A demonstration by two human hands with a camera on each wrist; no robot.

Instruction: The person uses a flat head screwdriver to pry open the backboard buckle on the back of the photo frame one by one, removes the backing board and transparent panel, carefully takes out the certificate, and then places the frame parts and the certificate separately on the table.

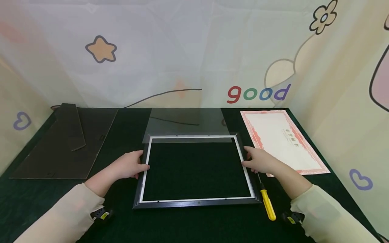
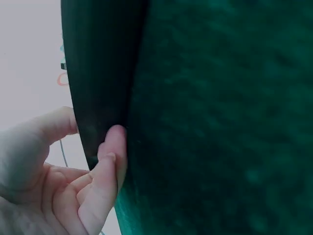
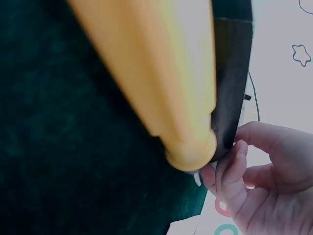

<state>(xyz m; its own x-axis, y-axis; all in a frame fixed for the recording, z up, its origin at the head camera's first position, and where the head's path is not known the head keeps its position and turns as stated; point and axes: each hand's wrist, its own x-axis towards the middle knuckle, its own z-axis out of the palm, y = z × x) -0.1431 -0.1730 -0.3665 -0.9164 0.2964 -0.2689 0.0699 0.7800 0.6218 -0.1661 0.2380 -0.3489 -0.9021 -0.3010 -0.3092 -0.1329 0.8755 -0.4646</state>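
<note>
An empty picture frame (image 1: pixel 199 203), dark outside with a white inner lip, lies face down or flat on the dark green cloth. My left hand (image 1: pixel 129 165) pinches its left side, thumb over the inner edge and fingers along the outside. On the opposite side my right hand (image 1: pixel 259 160) grips the frame the same way. In the left wrist view, fingertips press the frame's dark side (image 2: pixel 100 83). Close by the right hand lies a screwdriver (image 1: pixel 268 205) with a yellow handle; its handle (image 3: pixel 161 73) fills much of the right wrist view.
Behind the frame lies a clear sheet (image 1: pixel 185 121), its near edge overlapped by the frame. A dark backing board (image 1: pixel 57 165) with a stand leg (image 1: pixel 69 123) lies at left. A red-bordered certificate (image 1: pixel 273 135) lies at right. A printed curtain (image 1: pixel 170 50) hangs behind the table.
</note>
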